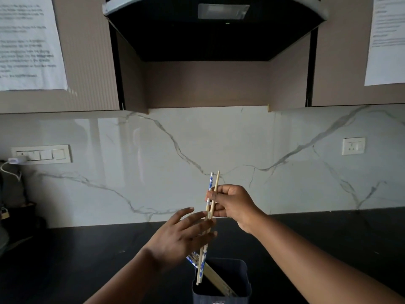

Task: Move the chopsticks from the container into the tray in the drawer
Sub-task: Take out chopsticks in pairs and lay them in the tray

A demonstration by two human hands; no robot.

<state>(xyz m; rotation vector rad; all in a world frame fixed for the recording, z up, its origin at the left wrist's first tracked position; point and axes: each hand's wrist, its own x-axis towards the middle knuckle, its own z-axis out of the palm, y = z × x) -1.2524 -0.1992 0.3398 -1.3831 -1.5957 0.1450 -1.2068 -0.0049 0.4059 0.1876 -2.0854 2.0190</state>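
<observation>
My right hand [233, 205] pinches two chopsticks [213, 185] near their upper ends, one plain wood and one with a blue-and-white pattern. They hang almost upright, their lower tips at the rim of a dark blue container [241, 284] at the bottom middle. My left hand [186, 233] is spread flat with fingers apart, its fingertips against the middle of the two chopsticks. More chopsticks [215, 276] lean inside the container, some patterned ends sticking out on its left. No drawer or tray is in view.
The container stands on a black countertop [87, 255] below a marble backsplash. A range hood [214, 29] hangs overhead. A switch panel [41, 154] with a plugged charger is at left, a socket [353, 146] at right, and dark objects [15, 211] at the far left.
</observation>
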